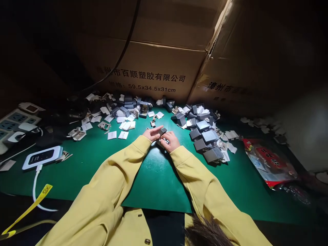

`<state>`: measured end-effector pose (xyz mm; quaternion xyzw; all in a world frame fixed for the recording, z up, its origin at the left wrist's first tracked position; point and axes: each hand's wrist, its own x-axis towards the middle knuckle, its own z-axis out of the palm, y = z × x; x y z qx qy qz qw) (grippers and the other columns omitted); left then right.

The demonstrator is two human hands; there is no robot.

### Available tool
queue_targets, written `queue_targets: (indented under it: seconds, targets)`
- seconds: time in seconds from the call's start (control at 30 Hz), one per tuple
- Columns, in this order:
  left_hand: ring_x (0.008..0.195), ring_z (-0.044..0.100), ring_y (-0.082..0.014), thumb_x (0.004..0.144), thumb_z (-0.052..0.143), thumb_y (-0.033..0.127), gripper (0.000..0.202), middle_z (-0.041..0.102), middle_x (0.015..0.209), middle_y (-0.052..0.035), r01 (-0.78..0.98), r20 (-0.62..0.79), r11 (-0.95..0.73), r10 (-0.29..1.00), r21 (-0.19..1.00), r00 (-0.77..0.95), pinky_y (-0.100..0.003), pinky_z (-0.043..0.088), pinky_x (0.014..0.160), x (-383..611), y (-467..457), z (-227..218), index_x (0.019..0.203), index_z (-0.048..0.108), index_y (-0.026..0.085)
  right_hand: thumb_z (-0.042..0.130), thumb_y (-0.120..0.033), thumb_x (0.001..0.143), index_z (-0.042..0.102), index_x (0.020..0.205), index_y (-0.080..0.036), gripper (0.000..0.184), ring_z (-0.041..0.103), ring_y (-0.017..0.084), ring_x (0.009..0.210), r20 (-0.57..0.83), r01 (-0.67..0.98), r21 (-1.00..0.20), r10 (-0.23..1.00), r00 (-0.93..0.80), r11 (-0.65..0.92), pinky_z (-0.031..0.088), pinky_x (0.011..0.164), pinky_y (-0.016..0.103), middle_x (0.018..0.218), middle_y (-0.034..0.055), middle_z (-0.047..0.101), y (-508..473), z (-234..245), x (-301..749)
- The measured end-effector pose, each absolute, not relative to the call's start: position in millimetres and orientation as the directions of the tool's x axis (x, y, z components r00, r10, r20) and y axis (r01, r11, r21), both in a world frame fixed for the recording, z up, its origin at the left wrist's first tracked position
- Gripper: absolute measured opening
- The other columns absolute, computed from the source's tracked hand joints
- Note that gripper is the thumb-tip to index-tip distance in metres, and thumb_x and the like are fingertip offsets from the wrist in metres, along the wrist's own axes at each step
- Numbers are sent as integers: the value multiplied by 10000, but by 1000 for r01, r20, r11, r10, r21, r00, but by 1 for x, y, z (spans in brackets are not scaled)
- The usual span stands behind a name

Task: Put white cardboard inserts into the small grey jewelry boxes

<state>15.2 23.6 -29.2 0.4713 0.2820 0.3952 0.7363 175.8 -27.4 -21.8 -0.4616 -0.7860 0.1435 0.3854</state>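
A small dark grey hinged box (163, 130) is between my two hands at the middle of the green table. My left hand (152, 133) grips it from the left, with the thumb along its side. Curled over its near right part are the fingers of my right hand (171, 140), hiding much of the box. A piece of the box's dark lower part shows beneath the fingers. Beyond my hands, a similar box stands open (144, 108), and a scrap of brown card (153, 121) lies near it.
Grey boxes (210, 136) are heaped to the right; more boxes and white papers (125, 125) lie back left. A white device (42, 157) with a cable and a power strip (17, 119) are at left. A red snack bag (271, 162) lies right. Large cartons (153, 65) stand behind.
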Motion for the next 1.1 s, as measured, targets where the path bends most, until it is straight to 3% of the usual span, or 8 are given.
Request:
queue_targets:
  seconds: [0.43,0.83,1.0,1.1]
  targets:
    - [1002,629,-230,577,844,375,847,660,1134,-149,-314,-13,220,837,924,547,-321,468,877,14,25,-30,1329,527,147,444,-274,898,646,845,-191,224,540,193,855,525,634,-444,758,-388,632,465,810,329,880,75,633,-28,-22,178]
    - [917,646,-218,571,847,373,840,675,1070,-146,-300,-23,228,828,926,560,-294,488,783,13,26,-27,1321,539,157,500,-309,889,650,832,-201,193,600,186,768,479,755,-412,826,-297,510,462,730,314,806,47,681,-39,-19,174]
    - [939,652,-237,573,836,419,857,665,1101,-156,-283,0,196,823,939,568,-307,496,787,13,26,-25,1332,524,169,458,-286,917,676,961,-205,237,611,204,1010,502,733,-492,841,-202,470,496,871,338,1083,92,666,-56,-27,170]
    - [963,651,-245,612,813,432,820,654,1111,-156,-279,24,164,825,946,565,-329,497,818,12,26,-27,1331,517,172,468,-293,913,666,1074,-207,269,606,218,1054,496,749,-475,844,-206,462,491,918,371,1124,97,663,-64,-32,171]
